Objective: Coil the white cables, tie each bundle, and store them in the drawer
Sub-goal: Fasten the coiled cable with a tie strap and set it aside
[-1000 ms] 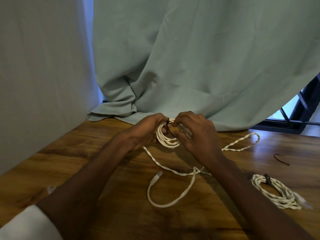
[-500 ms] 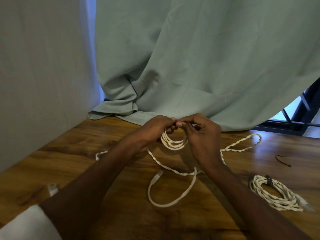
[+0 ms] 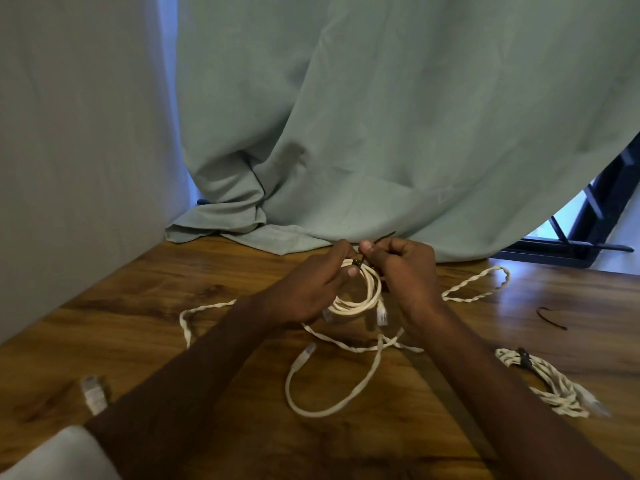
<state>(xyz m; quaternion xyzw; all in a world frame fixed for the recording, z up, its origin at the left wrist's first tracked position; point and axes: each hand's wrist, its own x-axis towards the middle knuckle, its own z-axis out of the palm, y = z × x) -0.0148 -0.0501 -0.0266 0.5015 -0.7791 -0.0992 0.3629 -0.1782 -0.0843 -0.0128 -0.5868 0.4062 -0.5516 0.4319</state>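
Observation:
A small coil of white cable (image 3: 356,303) hangs between my hands above the wooden table (image 3: 138,306). My left hand (image 3: 311,289) grips the coil at its top left. My right hand (image 3: 405,268) pinches a thin black tie (image 3: 379,239) whose tail sticks up past my fingers, and the tie's head sits on the coil's top. Two plugs dangle under the coil. A loose twisted white cable (image 3: 478,282) lies across the table, with a plugged loop (image 3: 332,386) in front. A tied white bundle (image 3: 543,379) rests at the right.
A green curtain (image 3: 381,133) drapes onto the table's back edge. A spare black tie (image 3: 550,317) lies at the right. A plug (image 3: 92,393) lies near the front left. A dark window frame (image 3: 588,223) shows at the far right.
My right hand has pulled the black tie's tail up and to the right. The coil has lifted a little and its plugs now hang free below it.

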